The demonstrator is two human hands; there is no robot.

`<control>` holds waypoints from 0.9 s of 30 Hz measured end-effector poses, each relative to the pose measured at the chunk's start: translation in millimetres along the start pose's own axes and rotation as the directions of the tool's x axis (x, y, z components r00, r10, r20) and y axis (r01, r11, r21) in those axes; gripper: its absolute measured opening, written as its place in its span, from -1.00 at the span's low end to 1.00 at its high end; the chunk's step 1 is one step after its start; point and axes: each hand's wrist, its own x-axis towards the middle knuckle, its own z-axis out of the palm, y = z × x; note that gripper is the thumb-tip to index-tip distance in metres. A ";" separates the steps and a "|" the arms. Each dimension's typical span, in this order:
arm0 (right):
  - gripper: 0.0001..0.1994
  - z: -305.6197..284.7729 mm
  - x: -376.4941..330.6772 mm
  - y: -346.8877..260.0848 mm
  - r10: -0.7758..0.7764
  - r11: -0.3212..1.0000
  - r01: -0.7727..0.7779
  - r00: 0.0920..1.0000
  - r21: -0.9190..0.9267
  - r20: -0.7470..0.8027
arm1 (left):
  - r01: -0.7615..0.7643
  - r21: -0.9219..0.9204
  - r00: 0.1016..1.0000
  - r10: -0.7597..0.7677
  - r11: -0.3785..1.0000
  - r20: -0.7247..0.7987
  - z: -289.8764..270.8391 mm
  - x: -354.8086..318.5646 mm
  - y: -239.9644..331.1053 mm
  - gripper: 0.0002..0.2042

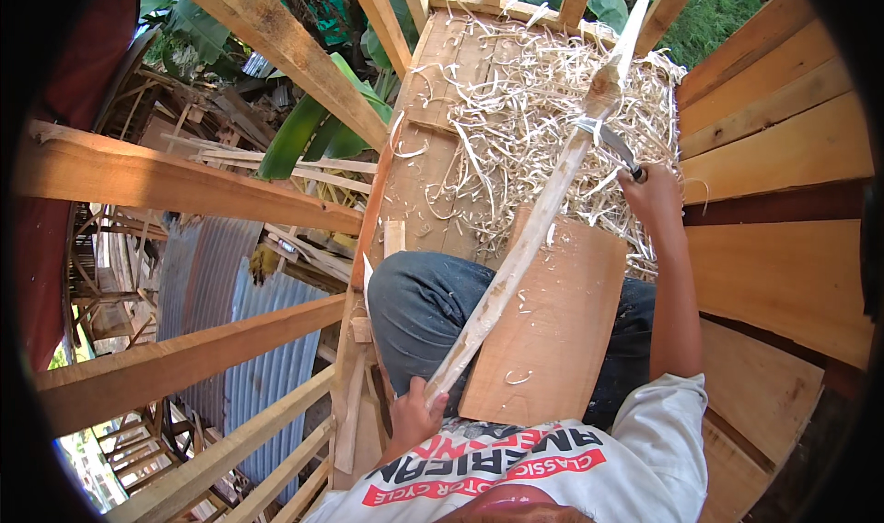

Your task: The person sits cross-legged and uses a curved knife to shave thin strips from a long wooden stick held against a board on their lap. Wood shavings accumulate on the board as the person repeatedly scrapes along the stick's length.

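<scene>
A long pale wooden stick point(534, 219) slants from my lap up to the far right. My left hand point(414, 414) grips its near end against my body. My right hand point(652, 196) holds a knife point(610, 142) by the handle, with the blade laid across the stick near a darker patch of bark. A flat brown board point(552, 330) rests on my lap under the stick. Pale wood shavings point(543, 109) lie heaped on the plank platform point(428, 191) ahead of my knees.
Wooden rails point(184, 182) frame the left side, with corrugated metal roofing point(230, 293) far below. Stacked planks point(783, 136) form a wall on the right. Banana leaves point(304, 127) and more beams stand beyond the platform's far end.
</scene>
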 end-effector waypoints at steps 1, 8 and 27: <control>-0.73 -5.3 -10.6 10.7 -0.057 0.993 0.049 0.996 0.112 0.067 | -0.006 0.006 1.000 0.006 1.000 0.007 -0.7 0.3 -1.2 -0.55; -0.85 -42.4 -89.2 33.1 -0.272 0.495 -0.221 0.879 0.840 0.392 | -0.054 -0.130 0.999 0.054 0.990 -0.001 -5.0 9.8 -14.1 -0.40; -0.85 -25.2 -111.0 51.5 -0.615 0.522 -0.002 0.692 0.853 0.379 | -0.060 -0.158 0.996 0.069 0.986 0.052 -11.6 14.8 -29.5 -0.46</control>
